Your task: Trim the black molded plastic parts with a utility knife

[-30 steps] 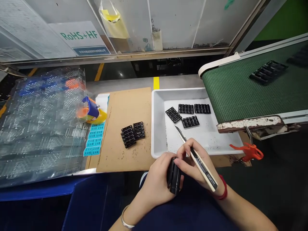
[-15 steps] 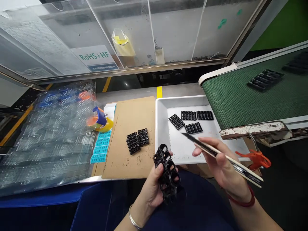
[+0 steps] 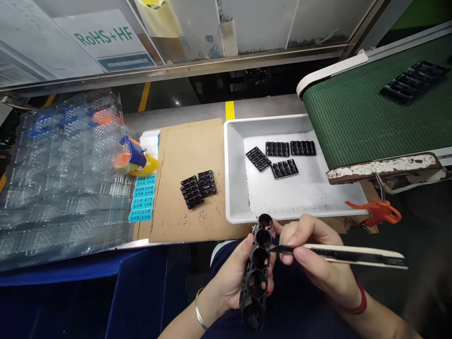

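Observation:
My left hand (image 3: 231, 278) grips a black plastic part (image 3: 257, 273) with a row of round holes, held upright over my lap. My right hand (image 3: 314, 263) pinches a craft knife (image 3: 349, 256) with a cream handle, lying almost level. Its blade tip touches the part's right edge near the upper holes. Both hands sit just in front of the table edge, below the white tray (image 3: 235, 188).
Several black parts (image 3: 282, 157) lie in the white tray; a small stack of black parts (image 3: 197, 187) rests on the cardboard sheet (image 3: 187, 155). Another black part (image 3: 413, 80) rides on the green conveyor belt (image 3: 356, 122) at right. Clear blister trays (image 3: 60, 179), blue labels (image 3: 143, 197) and an orange clamp (image 3: 379, 212) are nearby.
The part has turned upright in my left hand and moved right. My right hand has swung the knife back in, so the blade now meets the part's edge.

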Demonstrator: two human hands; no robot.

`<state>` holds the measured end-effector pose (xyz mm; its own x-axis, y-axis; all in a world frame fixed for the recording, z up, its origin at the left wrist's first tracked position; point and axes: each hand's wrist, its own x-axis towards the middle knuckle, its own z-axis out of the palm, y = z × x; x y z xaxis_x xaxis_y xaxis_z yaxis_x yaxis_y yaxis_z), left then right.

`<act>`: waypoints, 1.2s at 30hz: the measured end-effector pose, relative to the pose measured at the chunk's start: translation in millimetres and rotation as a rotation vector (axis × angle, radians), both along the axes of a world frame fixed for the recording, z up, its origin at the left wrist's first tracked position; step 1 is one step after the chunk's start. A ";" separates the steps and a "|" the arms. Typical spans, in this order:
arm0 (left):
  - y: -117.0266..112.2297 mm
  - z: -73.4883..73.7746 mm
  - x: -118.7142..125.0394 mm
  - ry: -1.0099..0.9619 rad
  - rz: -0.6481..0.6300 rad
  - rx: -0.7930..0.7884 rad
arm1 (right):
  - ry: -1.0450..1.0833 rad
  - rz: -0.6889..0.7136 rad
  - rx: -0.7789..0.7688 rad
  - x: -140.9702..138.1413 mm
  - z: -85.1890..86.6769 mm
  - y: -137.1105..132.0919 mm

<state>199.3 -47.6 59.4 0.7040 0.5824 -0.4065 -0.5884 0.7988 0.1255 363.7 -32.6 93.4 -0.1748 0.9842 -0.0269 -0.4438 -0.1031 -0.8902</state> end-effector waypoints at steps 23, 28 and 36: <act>-14.8 -6.5 -0.9 -0.061 -0.005 0.051 | -0.123 0.079 0.014 5.2 11.6 -4.0; -15.4 -10.0 -1.6 -0.089 -0.008 0.050 | -0.116 0.101 0.023 7.4 12.2 -5.1; -15.1 -14.6 -3.9 -0.090 -0.040 0.061 | -0.027 0.077 -0.040 5.6 7.6 -7.8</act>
